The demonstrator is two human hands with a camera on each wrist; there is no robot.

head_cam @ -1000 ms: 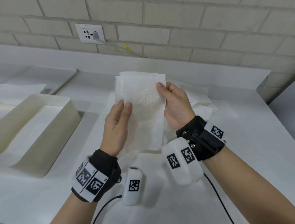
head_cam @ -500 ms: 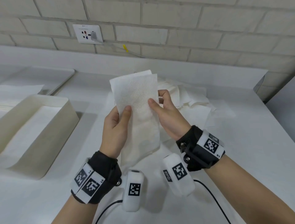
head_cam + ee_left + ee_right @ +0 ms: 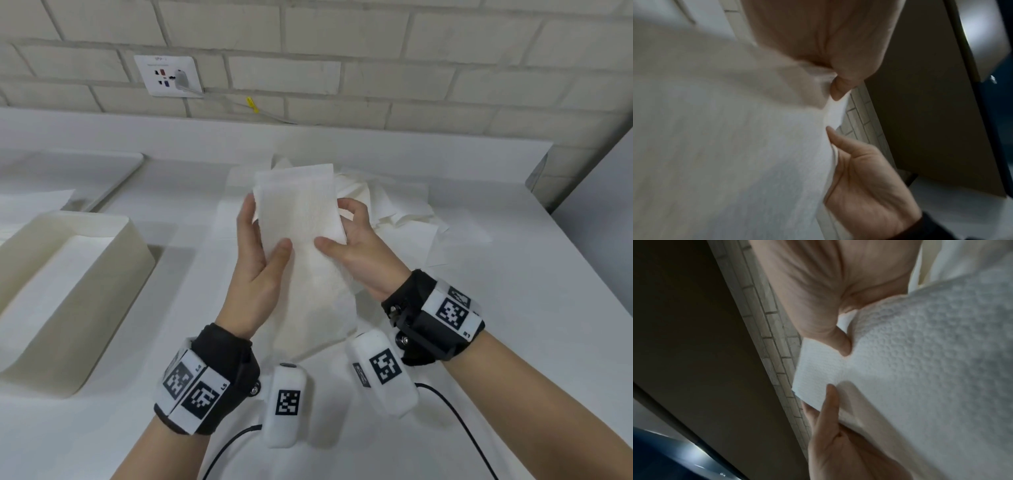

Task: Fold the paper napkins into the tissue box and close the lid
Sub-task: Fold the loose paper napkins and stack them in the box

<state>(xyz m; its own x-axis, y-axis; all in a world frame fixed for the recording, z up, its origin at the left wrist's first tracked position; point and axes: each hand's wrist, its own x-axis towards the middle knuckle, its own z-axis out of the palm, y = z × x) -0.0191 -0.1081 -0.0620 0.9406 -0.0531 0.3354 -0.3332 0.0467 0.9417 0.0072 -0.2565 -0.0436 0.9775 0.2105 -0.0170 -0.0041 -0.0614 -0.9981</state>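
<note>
Carefully, I pinched the napkin point(image 3: 301, 219) between my left hand point(image 3: 260, 260) and right hand point(image 3: 356, 253), both gripping it; I judged its edges needed aligning before creasing, tissue box point(image 3: 68, 291) waiting left of them.

The head view looks down from above onto the white table point(image 3: 513, 308). Both wrist views look up, close, sharing the napkin point(image 3: 735, 146) and brick wall point(image 3: 772, 337).

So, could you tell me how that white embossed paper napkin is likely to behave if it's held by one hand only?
The white embossed paper napkin would probably flop: its lower part already hangs limp below the left hand and right hand. It looks very light, since fingertip pinches hold it up. The dimpled surface likely grips rather than slips.
</note>
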